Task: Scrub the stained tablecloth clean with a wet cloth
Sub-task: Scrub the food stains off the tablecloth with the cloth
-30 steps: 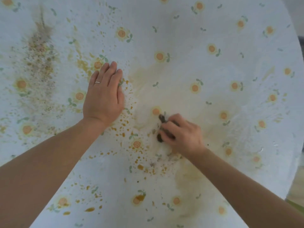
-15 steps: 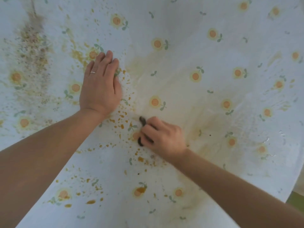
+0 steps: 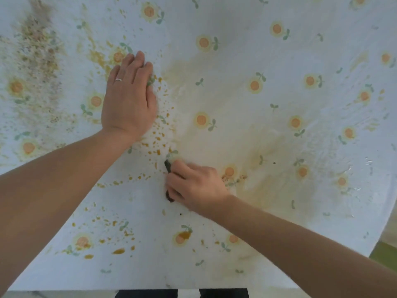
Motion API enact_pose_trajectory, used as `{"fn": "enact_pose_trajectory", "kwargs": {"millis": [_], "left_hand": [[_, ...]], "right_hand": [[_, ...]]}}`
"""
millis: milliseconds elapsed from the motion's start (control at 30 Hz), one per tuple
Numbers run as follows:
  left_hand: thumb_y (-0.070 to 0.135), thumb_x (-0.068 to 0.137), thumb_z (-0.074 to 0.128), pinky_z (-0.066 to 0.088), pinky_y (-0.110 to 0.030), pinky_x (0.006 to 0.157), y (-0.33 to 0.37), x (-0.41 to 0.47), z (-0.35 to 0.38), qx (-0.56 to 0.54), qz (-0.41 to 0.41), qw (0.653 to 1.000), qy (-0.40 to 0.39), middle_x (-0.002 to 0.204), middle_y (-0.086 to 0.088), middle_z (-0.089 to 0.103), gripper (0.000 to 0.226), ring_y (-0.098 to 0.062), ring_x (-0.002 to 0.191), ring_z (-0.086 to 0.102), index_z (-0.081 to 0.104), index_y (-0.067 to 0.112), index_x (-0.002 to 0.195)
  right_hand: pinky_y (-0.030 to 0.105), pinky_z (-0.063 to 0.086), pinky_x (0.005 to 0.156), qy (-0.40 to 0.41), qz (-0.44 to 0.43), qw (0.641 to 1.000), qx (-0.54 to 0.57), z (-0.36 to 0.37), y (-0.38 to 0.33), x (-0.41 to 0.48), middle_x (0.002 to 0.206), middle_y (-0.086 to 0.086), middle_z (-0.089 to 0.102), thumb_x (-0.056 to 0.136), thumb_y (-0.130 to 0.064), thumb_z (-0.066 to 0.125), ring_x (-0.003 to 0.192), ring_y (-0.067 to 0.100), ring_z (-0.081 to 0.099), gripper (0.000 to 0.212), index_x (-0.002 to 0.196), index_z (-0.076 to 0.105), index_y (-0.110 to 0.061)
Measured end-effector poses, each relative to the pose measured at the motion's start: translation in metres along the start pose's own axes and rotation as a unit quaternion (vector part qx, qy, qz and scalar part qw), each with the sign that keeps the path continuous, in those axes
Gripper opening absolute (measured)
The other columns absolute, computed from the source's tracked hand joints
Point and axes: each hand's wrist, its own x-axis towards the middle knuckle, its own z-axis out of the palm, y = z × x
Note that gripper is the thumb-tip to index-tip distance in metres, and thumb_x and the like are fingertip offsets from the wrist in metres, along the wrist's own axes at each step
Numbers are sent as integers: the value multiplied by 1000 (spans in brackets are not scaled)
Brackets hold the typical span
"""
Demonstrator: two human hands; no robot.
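Observation:
A white tablecloth (image 3: 268, 50) printed with orange flowers fills the view. Orange-brown spatter marks (image 3: 156, 145) lie in its middle, between my two hands, and a brownish gritty stain (image 3: 36, 46) runs down the far left. My right hand (image 3: 197, 186) grips a small dark cloth (image 3: 168, 166) and presses it onto the tablecloth just below the spatter; only the cloth's dark edges show past my fingers. My left hand (image 3: 129, 97) lies flat on the tablecloth, fingers straight and together, up and left of my right hand.
A pale smeared yellowish patch (image 3: 247, 134) spreads to the right of my hands. More orange drops (image 3: 118, 251) sit near the front edge. The table's near edge (image 3: 86, 291) runs along the bottom, and its right edge (image 3: 384, 229) curves down toward green floor.
My right hand has dragged the dark cloth leftward and toward me across the spatter. My left hand has stayed flat on the tablecloth. The view has shifted slightly.

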Motion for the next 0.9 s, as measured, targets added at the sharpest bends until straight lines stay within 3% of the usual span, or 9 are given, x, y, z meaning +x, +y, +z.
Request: {"fn": "enact_pose_trajectory", "kwargs": {"millis": [67,133,233,367,467,567,667,833,900], "left_hand": [[25,104,34,14,-49,128,0,1,-1,-4,-1,1000,-3,166,-12,31,50,-29,156,22,43,7,150],[26,104,33,14,-48,129,-1,0,-1,-4,-1,1000,-2,167,-12,31,50,-28,156,22,43,7,150],[27,105,29,15,-49,129,-1,-2,-1,9,3,1000,-6,168,-12,29,52,-28,157,21,41,7,151],[27,107,28,14,-48,129,-1,-2,0,11,11,1000,-9,168,-12,27,51,-29,157,20,39,6,152],[28,109,23,12,-48,129,-2,-7,2,15,22,1000,-11,169,-13,24,53,-30,158,17,35,6,155],[29,110,21,14,-50,128,-3,-15,6,18,15,1000,-21,169,-15,24,54,-34,157,19,33,4,156],[28,109,25,20,-55,125,4,-60,5,26,42,998,-40,167,-18,26,54,-39,155,22,33,1,156],[27,106,31,24,-57,124,-13,-194,-2,18,119,989,-83,168,-15,28,57,-36,156,22,36,2,157],[26,104,33,24,-56,124,-19,-216,-2,16,133,987,-91,168,-13,28,58,-34,157,22,37,3,157]], "right_hand": [[35,50,48,-19,-12,1000,-18,-10,24,8,91,-2,58,92,-25,64,65,19,54,9,85,63,-19],[33,49,58,47,94,993,-54,-34,66,27,97,-3,57,93,-34,62,70,22,58,12,89,64,-23],[29,40,69,137,288,940,-121,-83,138,44,107,-5,54,95,-43,54,78,18,57,21,94,61,-23],[34,45,67,198,365,896,-158,-78,139,25,116,1,54,99,-31,48,80,21,58,20,99,61,-16],[34,46,71,184,311,925,-121,-31,67,1,110,4,57,97,-19,53,84,23,55,14,99,63,-10],[41,48,68,72,112,990,-47,12,-4,-12,101,6,61,87,-12,64,78,26,51,6,91,66,-9],[42,47,62,-3,-28,997,-69,7,-4,-9,95,6,61,88,-15,64,75,26,51,4,88,65,-12],[33,45,73,101,299,942,-118,-67,94,20,119,0,54,101,-30,49,99,24,58,20,109,64,-19],[33,46,73,136,364,914,-114,-75,103,18,120,-1,53,101,-29,49,100,24,58,20,109,64,-19]]}}
